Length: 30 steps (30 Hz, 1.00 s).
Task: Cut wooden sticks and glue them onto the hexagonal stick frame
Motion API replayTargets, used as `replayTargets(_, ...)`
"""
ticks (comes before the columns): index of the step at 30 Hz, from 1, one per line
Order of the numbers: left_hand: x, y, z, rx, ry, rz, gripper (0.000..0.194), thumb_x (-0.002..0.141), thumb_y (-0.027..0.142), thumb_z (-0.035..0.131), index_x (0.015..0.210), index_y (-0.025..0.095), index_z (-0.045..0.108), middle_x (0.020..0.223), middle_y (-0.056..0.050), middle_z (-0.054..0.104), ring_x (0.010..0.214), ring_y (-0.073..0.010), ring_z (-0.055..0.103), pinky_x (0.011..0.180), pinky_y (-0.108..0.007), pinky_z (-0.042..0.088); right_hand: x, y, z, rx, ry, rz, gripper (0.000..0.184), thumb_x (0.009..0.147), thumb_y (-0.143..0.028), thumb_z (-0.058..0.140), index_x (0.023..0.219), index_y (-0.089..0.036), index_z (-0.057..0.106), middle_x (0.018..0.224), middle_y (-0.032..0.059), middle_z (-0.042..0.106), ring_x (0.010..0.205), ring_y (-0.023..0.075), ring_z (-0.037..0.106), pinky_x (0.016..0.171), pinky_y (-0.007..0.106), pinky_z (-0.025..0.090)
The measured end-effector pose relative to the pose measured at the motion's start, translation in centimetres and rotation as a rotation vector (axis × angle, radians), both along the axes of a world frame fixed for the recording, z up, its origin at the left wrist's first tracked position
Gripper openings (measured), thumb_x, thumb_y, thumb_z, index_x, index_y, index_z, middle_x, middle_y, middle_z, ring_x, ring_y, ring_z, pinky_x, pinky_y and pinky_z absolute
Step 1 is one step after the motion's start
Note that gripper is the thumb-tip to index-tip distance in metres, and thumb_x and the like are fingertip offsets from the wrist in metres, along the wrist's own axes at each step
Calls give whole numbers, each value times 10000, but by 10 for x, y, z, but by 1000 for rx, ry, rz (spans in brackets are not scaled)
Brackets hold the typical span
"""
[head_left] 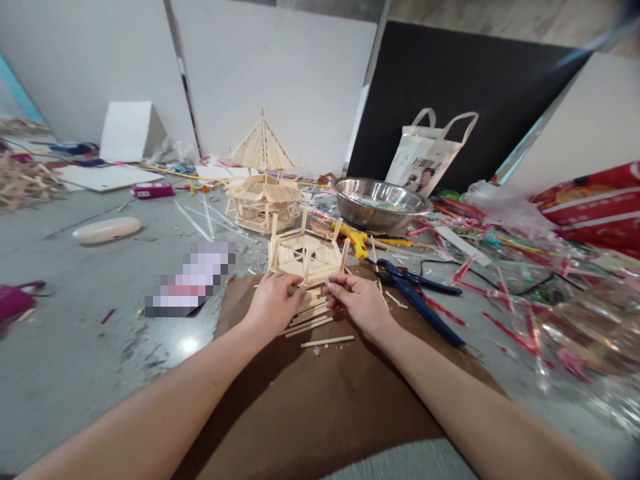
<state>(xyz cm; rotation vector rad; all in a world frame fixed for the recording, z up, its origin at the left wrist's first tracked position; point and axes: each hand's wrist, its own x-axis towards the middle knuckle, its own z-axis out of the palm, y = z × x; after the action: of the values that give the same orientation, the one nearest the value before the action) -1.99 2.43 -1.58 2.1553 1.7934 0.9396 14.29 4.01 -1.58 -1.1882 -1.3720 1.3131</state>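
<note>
At the centre of the frame, the hexagonal stick model (325, 260) stood by a brown sheet's (310, 413) upper edge. The left hand (273, 303) and right hand (360, 303) met its near side, fingers bent — I couldn't tell whether either grip had closed on anything — with loose sticks (310, 327) lying just below.

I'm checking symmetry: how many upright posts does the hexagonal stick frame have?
6 visible on the frame: back left post, back middle post, back right post, front left post, front middle post, front right post. The left hand or right hand may hide another.
</note>
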Motion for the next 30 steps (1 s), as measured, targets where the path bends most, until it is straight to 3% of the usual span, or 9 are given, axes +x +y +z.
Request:
replayTargets(10,-1,8,-5,-16,71,-2,292,696,241,451,938,153,588,907,-59,610,870,-193,504,824,-311,374,1,7,-5,195,-232,8,134,680,-263,522,750,-149,526,604,2,577,457,83,526,446,200,420)
replayTargets(20,-3,13,-10,-36,25,-60,400,636,116,404,1000,135,569,956,-42,603,912,-182,481,858,-285,361,-6,14,11,505,-605,0,131,682,-222,495,729,-164,603,664,23,628,616,128,570,596,235,426)
replayTargets(30,-4,12,-9,-44,13,-79,438,613,107,399,1019,146,559,959,-39,605,907,-184,484,852,-290,363,-8,21,-8,540,-571,-48,141,683,-238,485,725,-168,600,646,10,627,578,120,568,582,223,432)
